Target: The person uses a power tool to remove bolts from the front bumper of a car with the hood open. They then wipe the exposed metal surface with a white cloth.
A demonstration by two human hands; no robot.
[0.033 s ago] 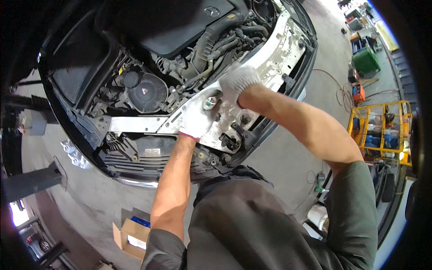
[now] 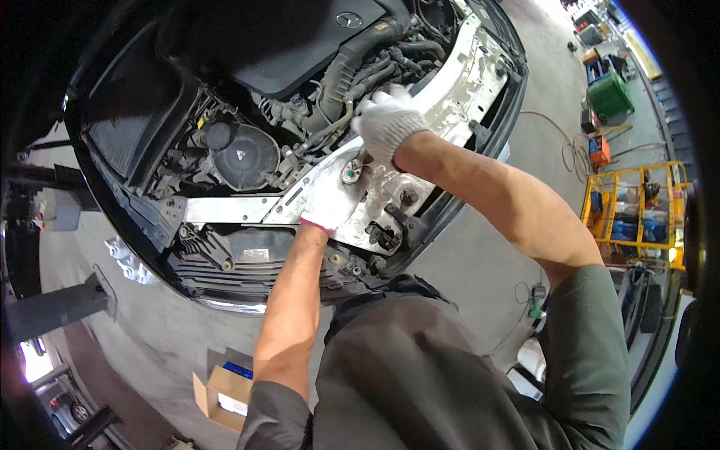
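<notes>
My left hand (image 2: 335,199), in a white glove with a pink cuff, is closed around the round metal head of what looks like a ratchet wrench (image 2: 351,173), with a green spot on its top. Its fingertips are partly hidden. My right hand (image 2: 390,120), gloved in white, makes a fist up and to the right of that head, seemingly around the wrench's handle, most of which it covers. Both hands are over the worn white front crossmember (image 2: 232,208) of a car with its engine bay exposed. A black latch-like part (image 2: 384,238) sits nearer to me on the same panel.
Behind the crossmember lie the black engine cover (image 2: 300,45), ribbed intake hose (image 2: 341,86) and a round black housing (image 2: 246,156). An open cardboard box (image 2: 225,394) stands on the floor. At right are a yellow wire cart (image 2: 637,244), green bin (image 2: 610,97) and a coiled hose (image 2: 575,159).
My right hand has swung a little up and to the left, away from the panel's near edge. The left hand keeps its place at the wrench's head.
</notes>
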